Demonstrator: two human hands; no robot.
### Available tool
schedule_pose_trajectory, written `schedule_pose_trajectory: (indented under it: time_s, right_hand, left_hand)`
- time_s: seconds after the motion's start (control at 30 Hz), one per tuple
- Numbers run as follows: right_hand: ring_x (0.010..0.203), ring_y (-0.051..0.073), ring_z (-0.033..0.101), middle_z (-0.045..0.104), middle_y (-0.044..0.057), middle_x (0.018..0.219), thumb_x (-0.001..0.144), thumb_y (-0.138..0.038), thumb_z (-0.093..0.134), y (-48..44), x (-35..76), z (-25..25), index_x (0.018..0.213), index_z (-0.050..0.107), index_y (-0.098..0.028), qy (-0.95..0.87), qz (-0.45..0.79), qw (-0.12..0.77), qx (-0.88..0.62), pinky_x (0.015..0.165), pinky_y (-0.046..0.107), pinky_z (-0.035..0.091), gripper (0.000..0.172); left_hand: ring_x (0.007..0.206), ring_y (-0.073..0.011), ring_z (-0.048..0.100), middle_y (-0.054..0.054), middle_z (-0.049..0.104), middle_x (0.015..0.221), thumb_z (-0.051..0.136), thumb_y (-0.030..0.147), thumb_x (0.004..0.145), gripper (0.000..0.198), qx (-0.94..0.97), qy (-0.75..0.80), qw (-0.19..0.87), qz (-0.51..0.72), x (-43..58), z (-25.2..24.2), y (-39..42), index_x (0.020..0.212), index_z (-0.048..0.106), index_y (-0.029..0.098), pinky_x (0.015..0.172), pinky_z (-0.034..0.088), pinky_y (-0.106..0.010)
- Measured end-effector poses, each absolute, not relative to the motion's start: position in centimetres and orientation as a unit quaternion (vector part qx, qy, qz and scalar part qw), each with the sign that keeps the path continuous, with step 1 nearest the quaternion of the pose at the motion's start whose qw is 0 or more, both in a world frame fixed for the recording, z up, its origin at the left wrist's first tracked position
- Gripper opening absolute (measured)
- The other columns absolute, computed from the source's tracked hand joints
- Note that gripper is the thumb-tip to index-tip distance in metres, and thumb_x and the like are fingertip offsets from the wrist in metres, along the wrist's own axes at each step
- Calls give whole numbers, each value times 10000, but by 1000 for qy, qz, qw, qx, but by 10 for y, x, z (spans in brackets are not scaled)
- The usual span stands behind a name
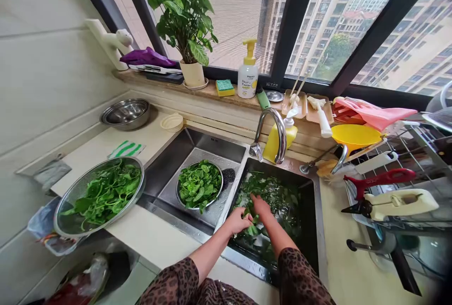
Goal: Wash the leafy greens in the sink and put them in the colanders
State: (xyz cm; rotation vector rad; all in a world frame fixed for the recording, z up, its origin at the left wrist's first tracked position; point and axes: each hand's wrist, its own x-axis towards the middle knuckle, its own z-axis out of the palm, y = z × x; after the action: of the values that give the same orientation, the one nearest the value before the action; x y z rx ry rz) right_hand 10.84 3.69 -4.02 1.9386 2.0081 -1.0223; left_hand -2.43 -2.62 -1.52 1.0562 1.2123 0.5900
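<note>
My left hand (238,222) is closed around a small bunch of leafy greens (252,229) over the near left part of the right sink basin (319,229). Just beside it, my right hand (260,207) reaches down to the water among floating leafy greens (268,189); most of its fingers are hidden by water and leaves. In the left sink basin (165,164) stands a round metal bowl (221,187) heaped with picked green leaves (199,183). A large metal strainer (141,180) with long-stemmed greens (106,196) rests on the counter at the left.
A curved faucet (280,131) rises behind the right basin, with a yellow bottle (271,142) behind it. The wire rack (399,149) at the right holds scissors with pale handles (402,204) and a red-handled peeler (384,178). Steel bowls (127,114) stand back left.
</note>
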Motion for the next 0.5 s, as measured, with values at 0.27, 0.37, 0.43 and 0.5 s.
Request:
schedule_pose_trajectory:
  time_s: [0.27, 0.37, 0.43, 0.5]
  right_hand:
    - [597, 139, 547, 563, 3, 581, 696, -249, 585, -21, 152, -32, 694, 593, -175, 625, -477, 30, 617, 559, 236, 381, 75]
    - [445, 72, 387, 449, -55, 532, 777, -417, 480, -35, 178, -12, 746, 524, -187, 514, -585, -136, 613, 444, 199, 292, 235]
    - [406, 51, 288, 364, -83, 493, 715, -506, 551, -43, 188, 4, 719, 486, -189, 387, -671, -276, 569, 409, 189, 210, 324]
    - [398, 42, 234, 314, -98, 467, 662, -519, 622, -49, 191, 19, 737, 494, -186, 298, -718, -362, 514, 405, 186, 159, 365]
  left_hand:
    - [659, -139, 576, 5, 587, 672, 676, 243, 601, 243, 378, 528, 661, 377, -20, -7, -19, 767, 521, 155, 634, 459, -264]
    - [604, -122, 547, 3, 575, 697, 682, 339, 603, 267, 398, 530, 644, 382, -20, -6, -16, 721, 534, 152, 587, 448, -250]
    - [546, -109, 531, 13, 557, 680, 676, 411, 603, 316, 408, 543, 631, 376, -20, -6, -16, 703, 529, 150, 574, 435, -250]
    - [511, -108, 534, 22, 549, 655, 650, 485, 623, 376, 415, 555, 626, 359, -19, -3, -18, 738, 533, 147, 606, 430, -264]
